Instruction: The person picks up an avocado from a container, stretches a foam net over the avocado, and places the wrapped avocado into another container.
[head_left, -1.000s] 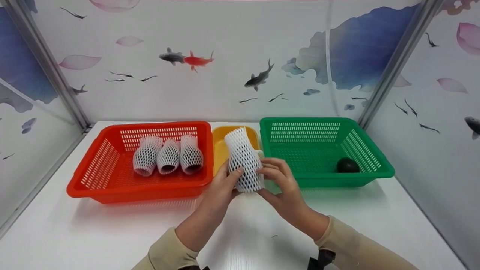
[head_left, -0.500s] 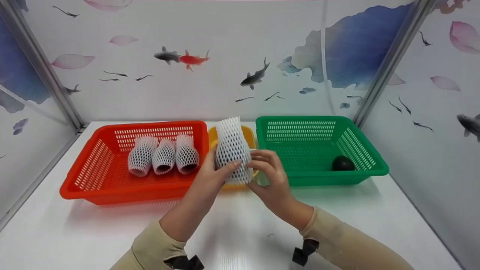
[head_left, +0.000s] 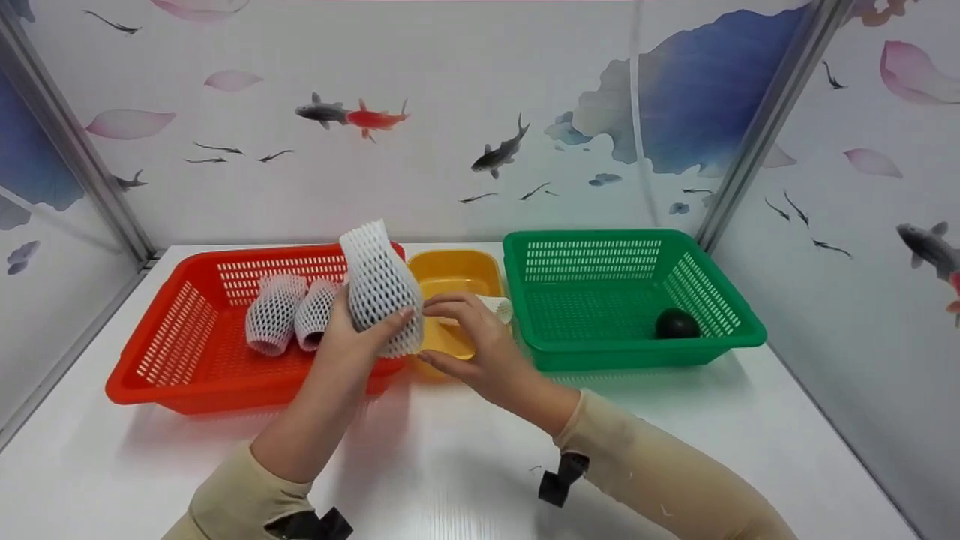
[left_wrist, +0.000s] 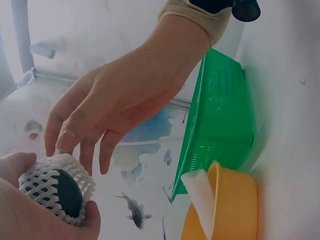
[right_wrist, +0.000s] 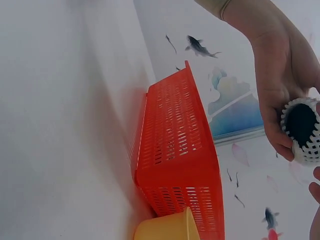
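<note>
My left hand [head_left: 346, 341] grips a white foam net sleeve [head_left: 381, 289] over the right end of the red basket [head_left: 225, 391]. Inside the sleeve sits a dark, rounded object [left_wrist: 69, 195], showing through the open lower end in both wrist views. My right hand [head_left: 487, 349] is just right of the sleeve, its fingers loosely extended, with fingertips close to the sleeve's edge. In the red basket lie other netted pieces, among them a left one [head_left: 271, 319] and one partly hidden by my left hand [head_left: 352, 330].
A yellow bin [head_left: 459, 279] stands between the baskets, with a white foam sleeve [head_left: 498, 307] in it, partly behind my right hand. The green basket [head_left: 637, 358] on the right holds a dark round object [head_left: 677, 324]. Printed panels enclose the white table [head_left: 450, 465].
Both hands have moved left, the left hand carrying the netted object from before the yellow bin to the red basket's edge. My right fingers have loosened from the sleeve.
</note>
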